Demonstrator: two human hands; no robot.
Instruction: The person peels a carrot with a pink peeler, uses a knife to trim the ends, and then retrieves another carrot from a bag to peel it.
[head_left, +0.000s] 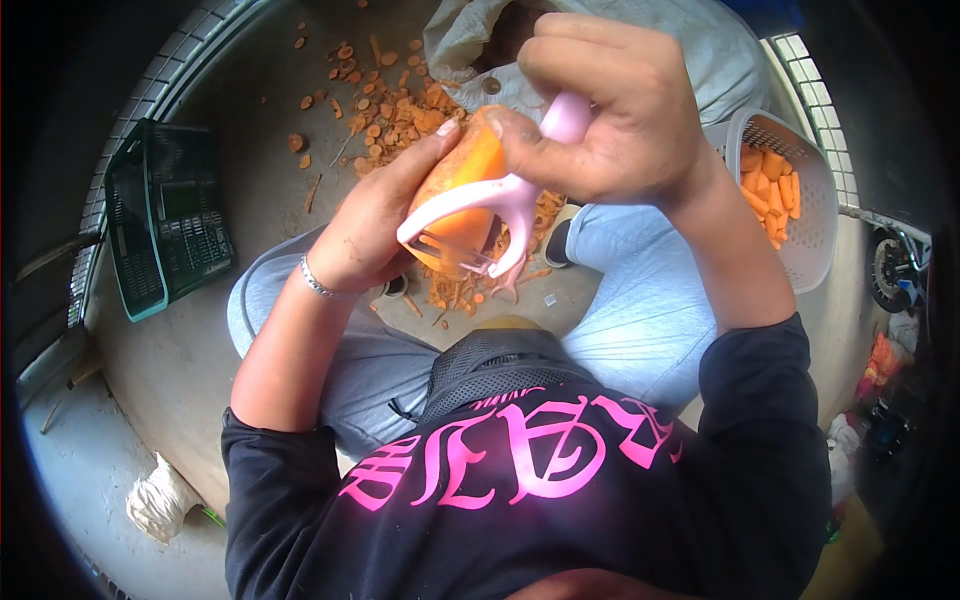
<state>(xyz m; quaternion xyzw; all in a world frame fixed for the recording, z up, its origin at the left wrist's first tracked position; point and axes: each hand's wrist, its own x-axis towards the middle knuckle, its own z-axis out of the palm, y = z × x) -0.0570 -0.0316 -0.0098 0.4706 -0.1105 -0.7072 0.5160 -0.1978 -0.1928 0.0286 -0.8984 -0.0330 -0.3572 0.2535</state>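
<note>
An orange carrot [462,170] with a partly brown, dirty surface is held in my left hand [372,222], whose fingers wrap round its left side. My right hand [610,120] is closed round the handle of a pink peeler [515,200]. The peeler's forked head and blade lie across the lower end of the carrot, where orange flesh shows. My right thumb is at the carrot's upper end. Beneath the hands, orange peelings [450,290] lie on the floor between my legs.
Carrot slices and scraps [385,120] are spread on the floor ahead. A white sack [640,40] lies beyond my right hand. At the right, a pale perforated basket [812,240] holds peeled carrot pieces [770,190]. A dark green crate [170,220] stands at the left.
</note>
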